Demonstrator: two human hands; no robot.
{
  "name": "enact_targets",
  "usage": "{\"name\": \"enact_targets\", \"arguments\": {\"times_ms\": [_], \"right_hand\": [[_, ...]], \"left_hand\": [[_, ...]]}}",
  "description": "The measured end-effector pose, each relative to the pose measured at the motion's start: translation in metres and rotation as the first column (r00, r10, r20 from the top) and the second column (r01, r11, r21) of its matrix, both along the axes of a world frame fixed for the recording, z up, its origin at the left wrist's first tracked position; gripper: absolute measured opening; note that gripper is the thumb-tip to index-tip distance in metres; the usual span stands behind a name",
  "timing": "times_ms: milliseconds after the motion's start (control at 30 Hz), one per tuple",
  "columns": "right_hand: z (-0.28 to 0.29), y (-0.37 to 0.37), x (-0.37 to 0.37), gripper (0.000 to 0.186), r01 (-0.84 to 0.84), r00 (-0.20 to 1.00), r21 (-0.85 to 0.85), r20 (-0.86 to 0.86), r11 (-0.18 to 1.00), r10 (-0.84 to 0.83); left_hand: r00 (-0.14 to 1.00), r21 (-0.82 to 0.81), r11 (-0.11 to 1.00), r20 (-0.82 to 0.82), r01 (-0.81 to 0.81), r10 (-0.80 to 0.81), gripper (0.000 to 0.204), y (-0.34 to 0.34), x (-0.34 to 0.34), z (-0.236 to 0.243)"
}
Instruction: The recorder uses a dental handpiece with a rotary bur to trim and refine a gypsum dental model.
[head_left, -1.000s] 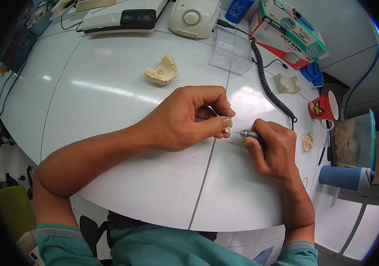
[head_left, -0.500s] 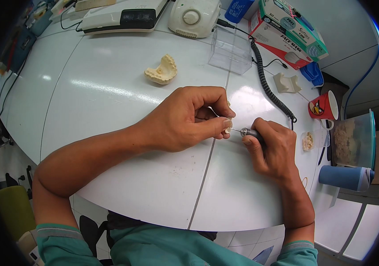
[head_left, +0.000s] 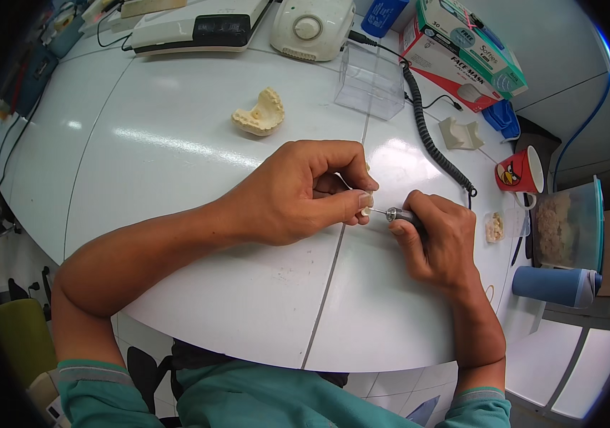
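My left hand (head_left: 294, 196) is closed in a pinch above the white table (head_left: 248, 307). Between its thumb and fingertips sits a small cream tooth-like piece (head_left: 366, 212), mostly covered by the fingers. My right hand (head_left: 444, 239) is wrapped round a dark rotary handpiece (head_left: 399, 215) with a metal collar. The handpiece's thin tip points left and reaches the cream piece; I cannot tell whether it touches. Beyond my left hand, a cream dental cast (head_left: 260, 114) rests on the table.
At the back stand a white control unit (head_left: 308, 30), a clear plastic box (head_left: 369, 82) and face mask boxes (head_left: 455, 57). A coiled black cord (head_left: 430, 132) runs down toward my right hand. Rightward are a red mug (head_left: 520, 170), a blue tumbler (head_left: 551, 286) and a tub (head_left: 569, 225).
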State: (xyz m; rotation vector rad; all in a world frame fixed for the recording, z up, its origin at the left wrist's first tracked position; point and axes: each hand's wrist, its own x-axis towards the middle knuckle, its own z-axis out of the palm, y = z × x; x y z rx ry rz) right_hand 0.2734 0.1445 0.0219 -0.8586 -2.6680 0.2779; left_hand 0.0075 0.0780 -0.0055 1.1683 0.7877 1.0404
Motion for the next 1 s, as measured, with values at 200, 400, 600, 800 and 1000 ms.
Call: {"name": "enact_targets", "arguments": {"times_ms": [200, 400, 600, 800, 1000], "right_hand": [[0.0005, -0.0007, -0.0001, 0.046, 0.004, 1.000, -0.003, 0.001, 1.000, -0.004], [-0.0003, -0.0003, -0.0003, 0.047, 0.004, 1.000, -0.011, 0.004, 1.000, -0.004], [0.0009, -0.0003, 0.0009, 0.046, 0.003, 1.000, -0.012, 0.007, 1.000, -0.003], [-0.0001, 0.0001, -0.0003, 0.045, -0.006, 1.000, -0.012, 0.004, 1.000, 0.006], [0.0011, -0.0003, -0.0007, 0.043, -0.019, 1.000, -0.010, -0.013, 1.000, 0.019]], "left_hand": [[1.000, 0.007, 1.000, 0.004, -0.001, 0.001, 0.011, -0.0010, -0.0002, 0.0003], [1.000, 0.001, 1.000, -0.002, -0.005, 0.005, 0.011, -0.0003, -0.0014, -0.0007], [1.000, 0.006, 1.000, -0.005, -0.007, 0.007, 0.011, 0.0000, -0.0003, 0.0008], [1.000, 0.013, 1.000, 0.002, -0.027, 0.027, 0.010, 0.0000, -0.0020, 0.0001], [0.999, -0.001, 0.999, -0.007, -0.037, 0.037, 0.012, 0.0003, -0.0020, 0.0013]]}}
